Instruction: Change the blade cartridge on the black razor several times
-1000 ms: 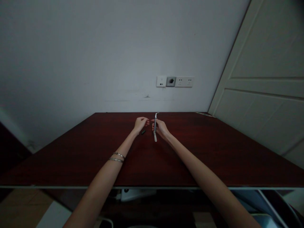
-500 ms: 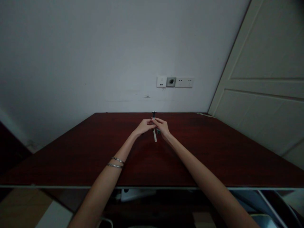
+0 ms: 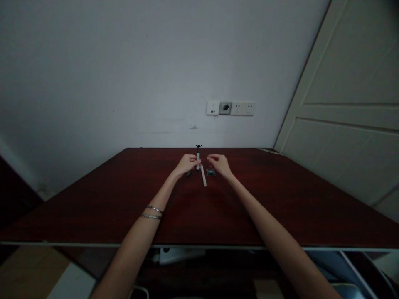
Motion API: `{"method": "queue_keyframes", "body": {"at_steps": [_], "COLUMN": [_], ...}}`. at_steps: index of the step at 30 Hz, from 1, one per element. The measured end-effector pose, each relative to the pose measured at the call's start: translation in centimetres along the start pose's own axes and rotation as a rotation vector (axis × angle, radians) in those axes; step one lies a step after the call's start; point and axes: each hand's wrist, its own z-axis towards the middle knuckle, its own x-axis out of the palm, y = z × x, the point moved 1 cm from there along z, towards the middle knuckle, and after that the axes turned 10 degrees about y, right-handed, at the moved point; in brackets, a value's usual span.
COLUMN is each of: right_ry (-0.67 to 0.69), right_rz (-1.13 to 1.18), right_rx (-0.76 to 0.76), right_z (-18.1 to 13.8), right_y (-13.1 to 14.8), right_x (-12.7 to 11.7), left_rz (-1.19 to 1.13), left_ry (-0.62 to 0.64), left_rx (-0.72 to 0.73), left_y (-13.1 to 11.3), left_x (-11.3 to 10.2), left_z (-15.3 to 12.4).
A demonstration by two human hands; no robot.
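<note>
My left hand (image 3: 187,163) is closed on a slim upright tool (image 3: 198,156) with a light grey handle and a black top that forks to both sides. Its kind is too small to tell. My right hand (image 3: 220,163) has come apart from the tool, its fingertips pinched together; anything between them is too small to see. A narrow white strip (image 3: 203,176) with a rounded end lies on the table just below my left fingertips. Under my right hand is a small clear packet (image 3: 211,172) with something greenish in it. A tiny dark piece (image 3: 189,173) lies beside my left wrist.
The dark red wooden table (image 3: 199,216) runs back to a pale wall with a row of sockets (image 3: 237,108). A panelled door (image 3: 349,112) stands on the right. Below the table's front edge, a white object (image 3: 177,255) and other items sit on a shelf.
My right hand has moved right, away from the tool. My left hand has shifted slightly left with the tool, uncovering the packet and the small dark piece.
</note>
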Motion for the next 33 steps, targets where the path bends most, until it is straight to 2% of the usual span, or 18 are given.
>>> {"method": "queue_keyframes", "body": {"at_steps": [4, 7, 9, 14, 20, 24, 29, 33], "right_ry": [0.155, 0.227, 0.258, 0.281, 0.294, 0.292, 0.272, 0.150], "right_rz": [-0.526, -0.779, -0.869, -0.897, -0.883, -0.860, -0.721, -0.628], "right_rx": [0.008, 0.059, 0.071, 0.076, 0.081, 0.079, 0.076, 0.018], "right_z": [-1.1, -2.2, -2.7, -3.3, -3.3, -3.1, -2.7, -1.6], "right_y": [-0.8, -0.6, -0.3, -0.2, -0.2, 0.1, 0.4, 0.2], "right_x": [1.2, 3.0, 4.0, 5.2, 5.2, 4.6, 3.3, 1.9], "left_rz": [-0.015, -0.001, 0.011, 0.007, 0.008, 0.019, 0.024, 0.024], "left_ry": [-0.026, -0.036, -0.031, -0.018, -0.014, -0.012, -0.023, -0.020], "left_rx": [-0.010, -0.024, -0.028, -0.039, -0.037, -0.039, -0.037, -0.040], "left_y": [-0.5, -0.8, -0.9, -0.9, -0.9, -1.1, -1.1, -0.6], "left_x": [-0.2, -0.1, 0.0, 0.2, 0.3, 0.4, 0.3, 0.1], "left_z": [-0.2, -0.4, -0.5, -0.5, -0.5, -0.6, -0.6, -0.5]}}
